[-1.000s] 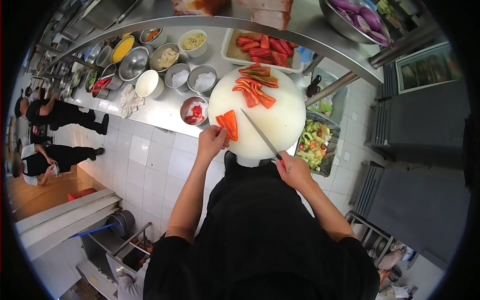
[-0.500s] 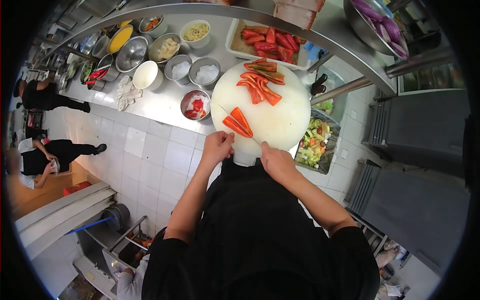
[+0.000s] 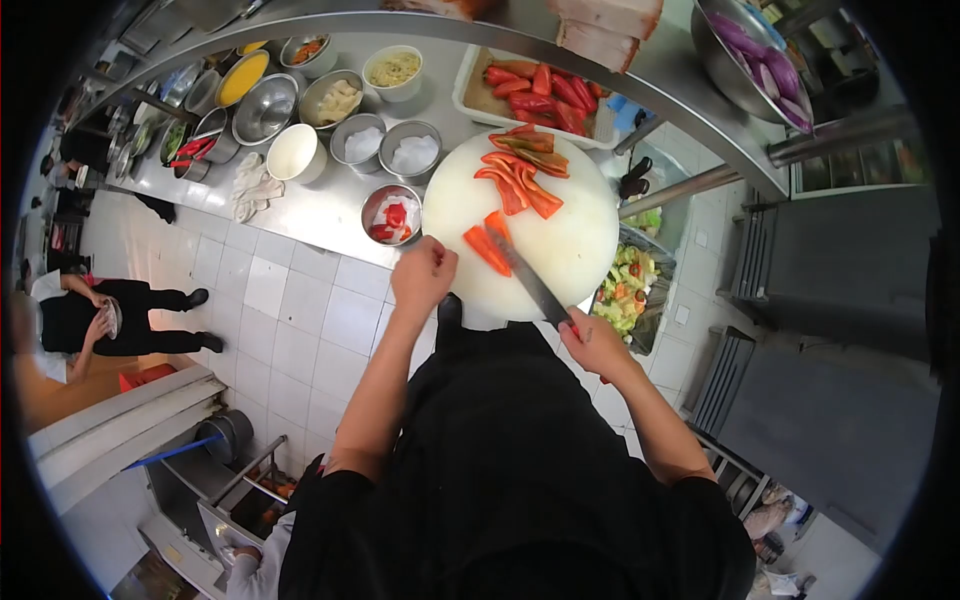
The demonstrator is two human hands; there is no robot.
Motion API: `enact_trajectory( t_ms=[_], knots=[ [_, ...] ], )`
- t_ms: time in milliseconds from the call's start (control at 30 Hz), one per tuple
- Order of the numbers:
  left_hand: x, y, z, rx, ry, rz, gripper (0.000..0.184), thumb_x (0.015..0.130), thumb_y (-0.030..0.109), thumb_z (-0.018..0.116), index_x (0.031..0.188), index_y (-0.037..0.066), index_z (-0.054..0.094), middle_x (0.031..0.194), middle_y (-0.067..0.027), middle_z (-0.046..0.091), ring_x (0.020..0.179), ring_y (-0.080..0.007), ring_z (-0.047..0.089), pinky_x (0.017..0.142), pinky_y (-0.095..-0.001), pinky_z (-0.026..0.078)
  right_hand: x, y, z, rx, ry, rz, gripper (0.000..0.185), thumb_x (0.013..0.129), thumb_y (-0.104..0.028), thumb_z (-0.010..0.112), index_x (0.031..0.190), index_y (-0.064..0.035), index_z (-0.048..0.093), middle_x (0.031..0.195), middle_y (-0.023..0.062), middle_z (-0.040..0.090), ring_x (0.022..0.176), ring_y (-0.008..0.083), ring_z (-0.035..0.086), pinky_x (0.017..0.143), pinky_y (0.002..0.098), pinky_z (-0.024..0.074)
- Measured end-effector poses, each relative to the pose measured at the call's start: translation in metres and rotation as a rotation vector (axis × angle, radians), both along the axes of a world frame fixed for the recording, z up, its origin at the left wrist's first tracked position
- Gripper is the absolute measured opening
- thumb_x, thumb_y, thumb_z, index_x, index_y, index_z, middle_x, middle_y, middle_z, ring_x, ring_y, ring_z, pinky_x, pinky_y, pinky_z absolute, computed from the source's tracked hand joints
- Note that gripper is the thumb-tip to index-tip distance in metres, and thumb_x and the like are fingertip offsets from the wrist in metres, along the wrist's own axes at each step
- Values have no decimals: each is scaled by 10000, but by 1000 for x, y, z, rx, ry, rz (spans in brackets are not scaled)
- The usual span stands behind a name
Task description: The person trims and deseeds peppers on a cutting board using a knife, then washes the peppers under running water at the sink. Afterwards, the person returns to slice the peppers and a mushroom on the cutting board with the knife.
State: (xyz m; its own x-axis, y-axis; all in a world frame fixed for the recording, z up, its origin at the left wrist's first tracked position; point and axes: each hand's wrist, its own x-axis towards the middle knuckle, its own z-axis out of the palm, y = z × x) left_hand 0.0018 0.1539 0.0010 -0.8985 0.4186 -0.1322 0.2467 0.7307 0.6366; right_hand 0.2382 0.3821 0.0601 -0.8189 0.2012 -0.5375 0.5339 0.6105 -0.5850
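Note:
A round white cutting board lies in front of me with a flat red pepper piece near its left side. My right hand is wrapped round the handle of a knife, its blade tip over the edge of that piece. At the board's lower left edge, my left hand has its fingers curled together; whatever they hold, if anything, is hidden. Just beyond it is a metal bowl with red scraps on something white. Further up the board lie several cut pepper strips.
Whole red peppers fill a tray behind the board. A bin of vegetable scraps stands at the right. Several bowls and a white cloth line the counter's left. Overhead runs a metal shelf. Another person stands at far left.
My right hand has moved right and down, and the knife now shows its broad side. My left hand has lifted off the pepper piece, up and left. The piece has shifted slightly right.

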Motion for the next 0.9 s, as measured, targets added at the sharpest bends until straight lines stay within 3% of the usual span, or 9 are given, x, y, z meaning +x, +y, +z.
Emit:
enact_trajectory(
  t_ms=[167,467,600,667,700,767,800,900],
  knots=[
    [4,14,33,-41,45,38,399,960,429,759,1031,39,716,719,-112,743,699,-310,754,658,-439,578,-7,-23,14,287,136,75,198,1056,-213,563,1092,-21,529,748,213,712,705,464,702,653,588,547],
    [0,57,-1,-197,-18,-70,508,957,470,758,1130,6,642,859,-185,760,866,-387,762,755,-487,589,-19,-33,11,332,41,107,240,986,-165,624,1118,5,516,753,240,715,739,467,724,670,590,560],
    [-6,54,6,-164,14,-59,504,955,439,767,1177,12,617,830,-184,759,842,-400,759,767,-507,588,34,-18,15,332,80,91,231,1002,-190,613,1126,-14,529,756,253,707,748,476,718,682,602,554],
    [-3,56,16,-126,-14,-6,524,930,381,794,1252,23,586,993,-209,743,952,-407,737,798,-508,586,50,-7,18,252,59,114,212,1021,-208,597,1143,-42,549,757,253,701,747,484,708,691,612,546],
    [5,59,18,-125,-17,-16,524,930,381,794,1252,23,586,993,-209,743,952,-407,737,798,-508,586,44,-7,24,253,54,105,212,1021,-208,597,1143,-42,549,757,253,701,747,484,708,691,612,546],
    [24,62,21,-14,336,-144,573,909,309,806,1338,28,549,1197,-214,663,1099,-403,679,822,-494,588,24,-4,35,140,-20,-27,189,1034,-221,593,1128,-60,562,752,238,698,730,489,695,689,612,536],
    [27,58,22,-82,251,-200,577,879,240,825,1358,40,573,1290,-198,572,1189,-405,607,895,-491,567,28,-1,20,215,33,-20,185,1031,-215,605,1112,-53,564,743,231,693,724,478,692,676,598,535],
    [15,19,6,45,470,-200,531,871,182,828,1344,66,614,1259,-193,590,1183,-401,603,944,-503,536,36,-5,20,257,212,14,163,1044,-200,598,1124,-61,568,755,225,696,731,463,696,662,580,537]
  ],
)
